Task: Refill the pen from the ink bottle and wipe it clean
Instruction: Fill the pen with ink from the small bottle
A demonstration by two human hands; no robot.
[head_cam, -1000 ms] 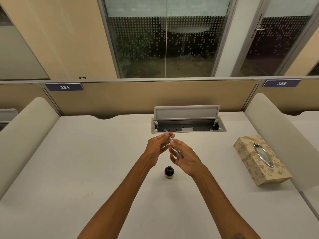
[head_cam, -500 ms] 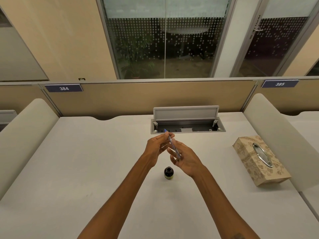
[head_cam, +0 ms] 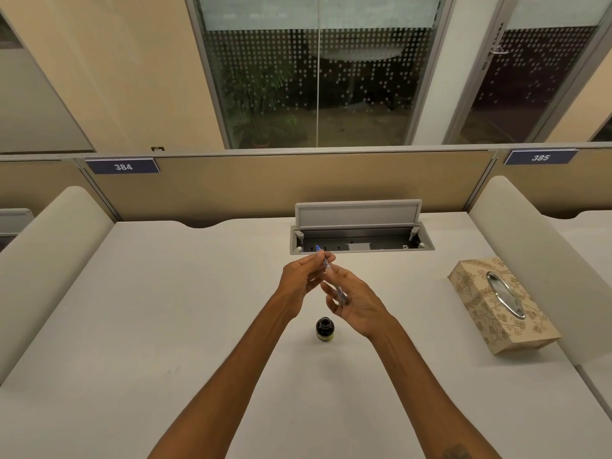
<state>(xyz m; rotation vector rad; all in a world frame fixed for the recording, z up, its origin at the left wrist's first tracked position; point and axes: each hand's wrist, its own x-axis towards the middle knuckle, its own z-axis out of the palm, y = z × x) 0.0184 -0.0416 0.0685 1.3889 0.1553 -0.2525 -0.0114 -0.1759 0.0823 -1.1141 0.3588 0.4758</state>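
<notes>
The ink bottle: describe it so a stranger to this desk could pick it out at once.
Start at the white desk under the partition label reading 384. Just nearer the person than the two hands holding the pen stands the ink bottle, upright and uncapped. It is the only small, dark, round thing there; the patterned tissue box sits far right.

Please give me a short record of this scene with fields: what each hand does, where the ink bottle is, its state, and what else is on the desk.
left hand: pinches the upper, blue-tipped end of the pen
right hand: holds the pen's lower part
ink bottle: upright on the desk, below the hands, untouched
bottle state: appears uncapped
also on desk: tissue box to the right; open cable tray behind
</notes>
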